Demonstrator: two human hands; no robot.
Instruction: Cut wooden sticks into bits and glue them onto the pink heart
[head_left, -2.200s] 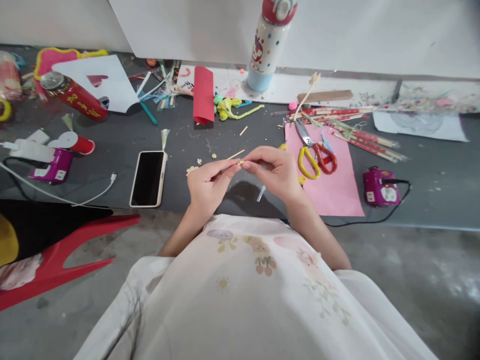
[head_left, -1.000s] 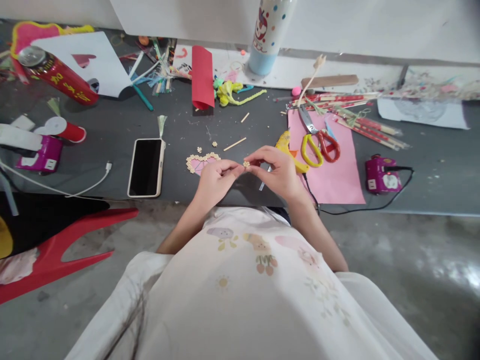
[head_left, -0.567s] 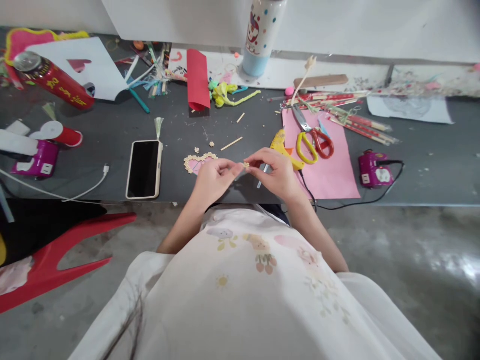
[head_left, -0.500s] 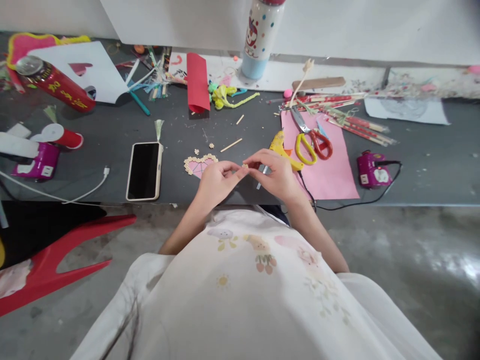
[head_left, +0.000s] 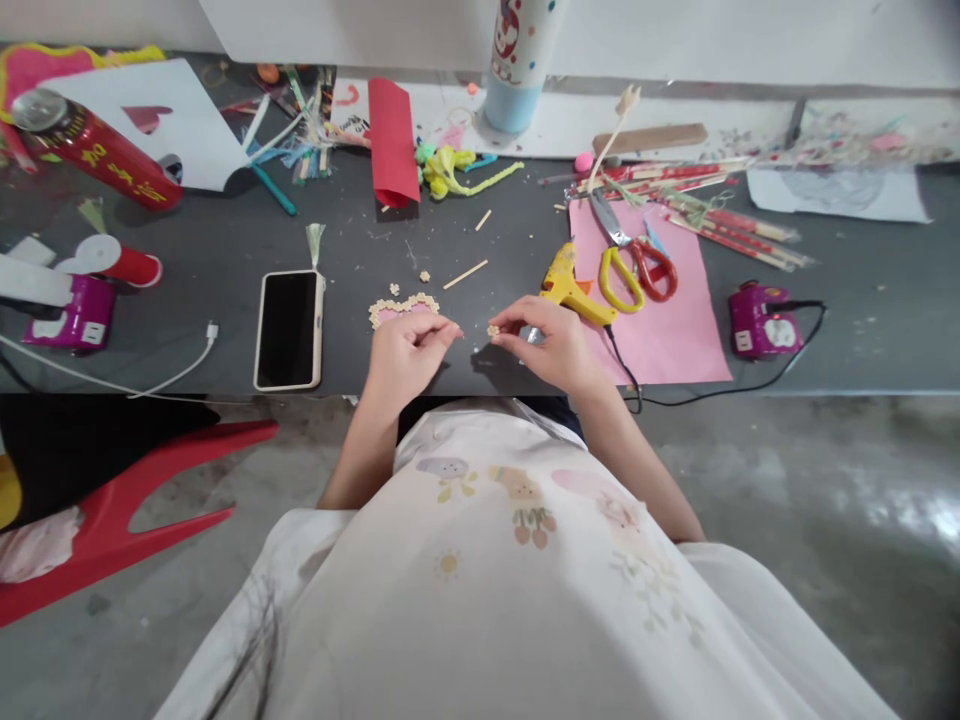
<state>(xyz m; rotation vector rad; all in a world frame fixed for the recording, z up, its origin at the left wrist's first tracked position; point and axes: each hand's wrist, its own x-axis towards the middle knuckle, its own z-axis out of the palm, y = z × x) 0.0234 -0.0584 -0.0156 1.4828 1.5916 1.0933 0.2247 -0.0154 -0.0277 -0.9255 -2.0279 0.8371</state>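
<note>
Between the thumb and fingertips of my right hand (head_left: 546, 338) is a small beige flower-shaped piece (head_left: 493, 330). My left hand (head_left: 411, 350) is pinched closed, apart from the right; whatever its fingertips hold, if anything, is too small to make out. Partly behind the left hand lies a pink heart (head_left: 390, 312) edged with similar beige pieces, its lower part hidden. Two loose flower-shaped pieces (head_left: 424, 276) rest just beyond the heart. A thin wooden stick (head_left: 465, 275) lies farther out between my hands. Right of the right hand sits a yellow glue gun (head_left: 574, 290).
Scissors (head_left: 621, 250) lie on a pink sheet (head_left: 694, 330) at the right, near a purple box (head_left: 763, 320) with a black cable. A phone (head_left: 289, 330) is on the left. Farther back stand or lie a bottle (head_left: 514, 95), a red paper (head_left: 393, 140) and a red can (head_left: 112, 160).
My hands have come apart. The left has moved left, over the lower part of the heart, while the right keeps the flower-shaped piece. The view has shifted slightly.
</note>
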